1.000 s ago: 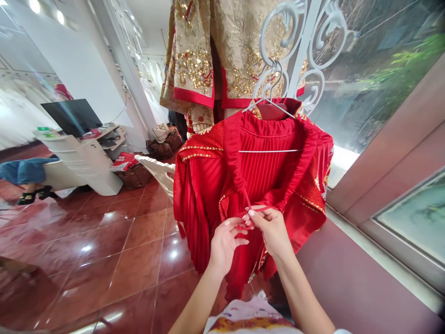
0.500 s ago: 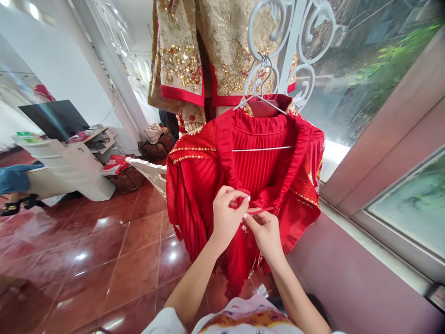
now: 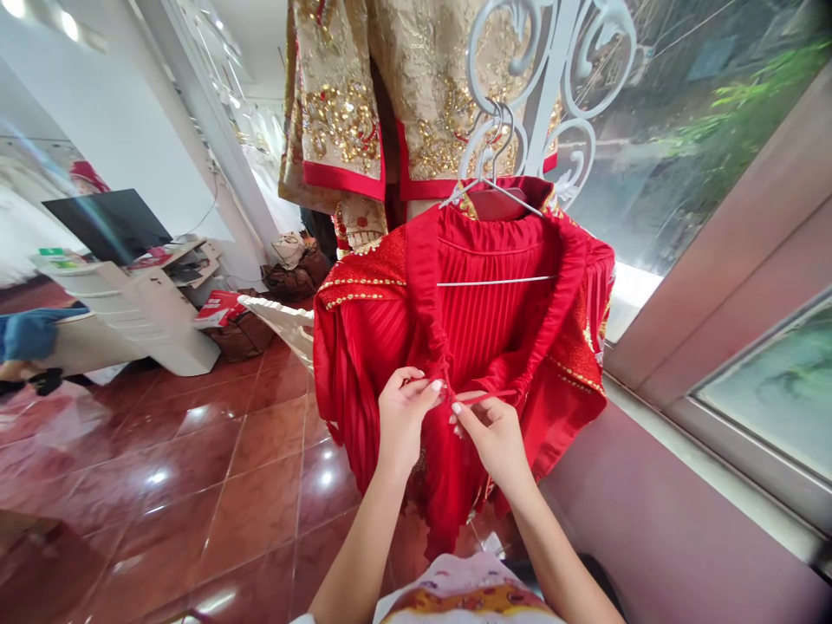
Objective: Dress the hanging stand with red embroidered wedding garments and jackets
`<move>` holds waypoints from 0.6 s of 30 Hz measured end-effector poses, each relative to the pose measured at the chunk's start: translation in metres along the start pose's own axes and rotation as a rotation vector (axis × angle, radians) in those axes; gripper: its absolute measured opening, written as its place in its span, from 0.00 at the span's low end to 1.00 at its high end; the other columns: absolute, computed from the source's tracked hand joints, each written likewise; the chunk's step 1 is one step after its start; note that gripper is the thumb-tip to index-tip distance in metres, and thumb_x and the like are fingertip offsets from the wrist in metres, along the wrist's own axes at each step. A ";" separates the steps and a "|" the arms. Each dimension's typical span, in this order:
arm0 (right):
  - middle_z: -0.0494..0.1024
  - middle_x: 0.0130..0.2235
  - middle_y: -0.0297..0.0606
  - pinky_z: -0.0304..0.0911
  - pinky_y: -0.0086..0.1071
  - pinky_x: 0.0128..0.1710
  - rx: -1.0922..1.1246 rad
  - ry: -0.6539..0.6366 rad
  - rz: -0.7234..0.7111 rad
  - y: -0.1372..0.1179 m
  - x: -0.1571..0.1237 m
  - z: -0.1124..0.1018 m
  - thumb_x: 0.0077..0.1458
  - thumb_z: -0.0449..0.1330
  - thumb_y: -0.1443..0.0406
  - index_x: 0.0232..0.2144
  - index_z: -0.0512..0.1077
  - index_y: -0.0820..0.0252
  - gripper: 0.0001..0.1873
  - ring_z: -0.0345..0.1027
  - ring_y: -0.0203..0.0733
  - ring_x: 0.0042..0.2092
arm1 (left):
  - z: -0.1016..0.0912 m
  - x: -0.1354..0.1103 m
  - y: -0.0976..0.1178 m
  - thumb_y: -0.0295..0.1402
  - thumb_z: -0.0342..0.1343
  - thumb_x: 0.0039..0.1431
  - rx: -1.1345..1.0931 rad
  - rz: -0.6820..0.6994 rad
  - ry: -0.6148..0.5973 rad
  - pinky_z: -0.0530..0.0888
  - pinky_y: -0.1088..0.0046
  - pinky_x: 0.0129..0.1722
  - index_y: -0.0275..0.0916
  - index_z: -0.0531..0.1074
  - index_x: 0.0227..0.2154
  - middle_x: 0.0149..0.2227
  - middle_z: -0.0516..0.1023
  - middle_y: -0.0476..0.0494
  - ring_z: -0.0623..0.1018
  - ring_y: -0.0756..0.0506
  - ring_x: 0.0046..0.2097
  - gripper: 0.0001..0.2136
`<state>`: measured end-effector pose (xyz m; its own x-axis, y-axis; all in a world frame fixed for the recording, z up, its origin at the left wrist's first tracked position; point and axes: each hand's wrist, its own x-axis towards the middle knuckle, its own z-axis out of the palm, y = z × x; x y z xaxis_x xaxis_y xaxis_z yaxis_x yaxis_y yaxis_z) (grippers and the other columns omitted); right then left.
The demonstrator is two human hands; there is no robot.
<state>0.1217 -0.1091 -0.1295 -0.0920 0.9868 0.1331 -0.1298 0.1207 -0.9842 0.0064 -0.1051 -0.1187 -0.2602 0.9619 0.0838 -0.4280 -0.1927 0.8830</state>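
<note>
A red pleated skirt (image 3: 383, 347) with gold trim hangs on a white wire hanger (image 3: 492, 186) from a white scrolled metal stand (image 3: 552, 78). Thin red waist ties (image 3: 484, 397) run across its gathered waistband. My left hand (image 3: 401, 418) pinches one tie end just below the waistband. My right hand (image 3: 495, 433) pinches the other tie, which stretches to the right. The two hands almost touch at the fingertips.
A gold embroidered jacket (image 3: 390, 95) hangs behind the skirt. To the right run a window (image 3: 682, 130) and a mauve ledge (image 3: 650, 529). At left stand a white desk (image 3: 143, 321) with a monitor (image 3: 107, 225); a person's legs (image 3: 29, 342) show beside it. Bags (image 3: 292, 269) lie on the glossy red tile floor (image 3: 195, 485).
My left hand rose from below the ties to the waistband, then dropped slightly and pinched the tie. My right hand stayed on its tie. The view shifted a little.
</note>
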 end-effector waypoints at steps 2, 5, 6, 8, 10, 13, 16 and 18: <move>0.70 0.20 0.34 0.59 0.28 0.22 -0.068 -0.031 0.016 -0.001 0.000 -0.003 0.48 0.60 0.53 0.30 0.72 0.64 0.18 0.61 0.34 0.21 | -0.007 -0.001 0.003 0.32 0.64 0.45 -0.095 0.030 0.046 0.75 0.74 0.36 0.37 0.63 0.31 0.27 0.75 0.50 0.77 0.51 0.32 0.15; 0.66 0.18 0.32 0.54 0.27 0.20 -0.250 -0.015 0.017 -0.012 -0.002 -0.013 0.50 0.58 0.54 0.21 0.67 0.62 0.17 0.57 0.32 0.19 | -0.014 -0.001 0.031 0.32 0.64 0.45 -0.251 0.149 0.051 0.74 0.78 0.31 0.40 0.61 0.28 0.23 0.70 0.56 0.73 0.55 0.26 0.14; 0.66 0.17 0.32 0.53 0.27 0.20 -0.307 -0.006 0.009 -0.019 -0.002 -0.017 0.50 0.58 0.55 0.19 0.65 0.61 0.17 0.57 0.32 0.19 | -0.016 0.000 0.045 0.32 0.64 0.45 -0.275 0.217 0.043 0.73 0.81 0.27 0.40 0.61 0.27 0.21 0.68 0.58 0.70 0.57 0.22 0.14; 0.65 0.17 0.32 0.52 0.27 0.20 -0.369 -0.047 -0.007 -0.033 -0.004 -0.025 0.50 0.57 0.56 0.17 0.62 0.60 0.18 0.56 0.32 0.19 | -0.018 0.004 0.070 0.31 0.63 0.46 -0.233 0.361 0.022 0.70 0.83 0.21 0.41 0.60 0.27 0.20 0.65 0.60 0.65 0.58 0.18 0.13; 0.63 0.17 0.31 0.51 0.27 0.20 -0.361 -0.152 -0.023 -0.044 -0.005 -0.027 0.52 0.55 0.57 0.17 0.62 0.60 0.17 0.56 0.32 0.19 | -0.018 0.006 0.081 0.31 0.61 0.48 -0.041 0.403 -0.035 0.70 0.81 0.21 0.41 0.62 0.27 0.19 0.67 0.59 0.66 0.57 0.18 0.10; 0.63 0.18 0.31 0.52 0.27 0.22 -0.317 -0.191 -0.069 -0.045 -0.007 -0.023 0.53 0.54 0.56 0.18 0.62 0.60 0.17 0.56 0.32 0.21 | -0.013 0.006 0.065 0.34 0.59 0.51 0.378 0.214 -0.180 0.73 0.76 0.28 0.38 0.68 0.28 0.22 0.73 0.51 0.74 0.51 0.25 0.07; 0.63 0.20 0.32 0.54 0.27 0.23 -0.298 -0.134 -0.092 -0.033 -0.009 -0.017 0.54 0.54 0.56 0.20 0.62 0.60 0.17 0.56 0.33 0.22 | -0.006 0.003 0.035 0.38 0.56 0.54 0.555 0.060 -0.328 0.73 0.72 0.36 0.36 0.73 0.35 0.33 0.78 0.41 0.77 0.46 0.36 0.11; 0.64 0.20 0.32 0.54 0.28 0.24 -0.304 -0.118 -0.101 -0.028 -0.009 -0.016 0.55 0.54 0.56 0.21 0.62 0.60 0.16 0.57 0.34 0.23 | -0.003 0.002 0.021 0.38 0.56 0.54 0.512 0.038 -0.407 0.73 0.71 0.39 0.36 0.73 0.40 0.37 0.77 0.40 0.76 0.45 0.40 0.14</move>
<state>0.1419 -0.1201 -0.1053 -0.2094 0.9512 0.2265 0.1542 0.2609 -0.9530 -0.0062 -0.1080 -0.1011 0.1248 0.9721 0.1987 0.0671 -0.2080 0.9758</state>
